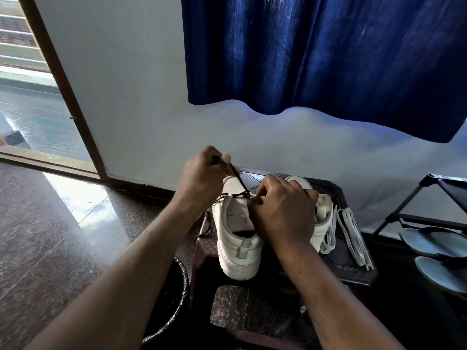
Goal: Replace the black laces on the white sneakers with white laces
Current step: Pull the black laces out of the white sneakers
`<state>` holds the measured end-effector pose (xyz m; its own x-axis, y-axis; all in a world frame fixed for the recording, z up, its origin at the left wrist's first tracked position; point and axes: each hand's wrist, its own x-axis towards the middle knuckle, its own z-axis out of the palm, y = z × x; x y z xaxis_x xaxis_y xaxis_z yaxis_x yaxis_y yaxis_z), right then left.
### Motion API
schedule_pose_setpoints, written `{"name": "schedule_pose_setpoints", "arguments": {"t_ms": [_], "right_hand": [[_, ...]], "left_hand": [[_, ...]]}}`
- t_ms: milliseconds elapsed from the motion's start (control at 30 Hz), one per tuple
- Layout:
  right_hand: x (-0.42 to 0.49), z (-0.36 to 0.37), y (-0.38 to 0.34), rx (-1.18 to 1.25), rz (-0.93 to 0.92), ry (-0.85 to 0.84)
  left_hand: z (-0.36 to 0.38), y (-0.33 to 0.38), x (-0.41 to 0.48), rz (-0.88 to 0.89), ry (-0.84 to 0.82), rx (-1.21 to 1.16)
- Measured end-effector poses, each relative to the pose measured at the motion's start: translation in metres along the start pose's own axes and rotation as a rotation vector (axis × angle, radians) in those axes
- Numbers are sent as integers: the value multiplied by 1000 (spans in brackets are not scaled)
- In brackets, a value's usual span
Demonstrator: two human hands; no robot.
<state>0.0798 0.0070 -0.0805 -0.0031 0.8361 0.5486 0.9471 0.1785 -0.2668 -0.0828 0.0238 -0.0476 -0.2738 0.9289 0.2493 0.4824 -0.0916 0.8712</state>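
Two white sneakers stand side by side on a dark plastic stool [353, 271], heels toward me. The near left sneaker [237, 248] has a black lace [238, 179] running taut up from its eyelets. My left hand [202, 180] is raised above the shoe's toe and pinches that lace. My right hand [283, 213] rests on the tongue area between the shoes and grips the left sneaker's upper. The right sneaker [323, 215] is mostly hidden behind my right hand. White laces [351, 233] lie loose on the stool, right of the shoes.
A black bin [171, 294] with a bag liner stands on the floor left of the stool. A black shoe rack [429, 213] holding grey sandals [434, 246] is at the right. A blue curtain [316, 54] hangs on the wall behind; an open doorway [32, 97] lies to the left.
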Motion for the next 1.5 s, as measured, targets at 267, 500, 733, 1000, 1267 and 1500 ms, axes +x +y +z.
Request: {"name": "schedule_pose_setpoints", "arguments": {"t_ms": [267,500,733,1000,1267,1500], "right_hand": [[-1,3,1,-4,-15,27],[-1,3,1,-7,-7,28],[0,1,0,6,-2,-11],[-1,-1,0,-15,-18,-23],[7,-5,-5,29,-10,-59],[8,-6,-16,2,-58,-92]], "left_hand": [[7,-3,-7,89,-265,463],[13,-5,-5,35,-349,394],[2,-1,-1,-194,-144,-430],[-8,-29,-2,-15,-257,553],[-15,-22,-14,-12,-308,291],[-14,-16,-24,8,-333,358]]}}
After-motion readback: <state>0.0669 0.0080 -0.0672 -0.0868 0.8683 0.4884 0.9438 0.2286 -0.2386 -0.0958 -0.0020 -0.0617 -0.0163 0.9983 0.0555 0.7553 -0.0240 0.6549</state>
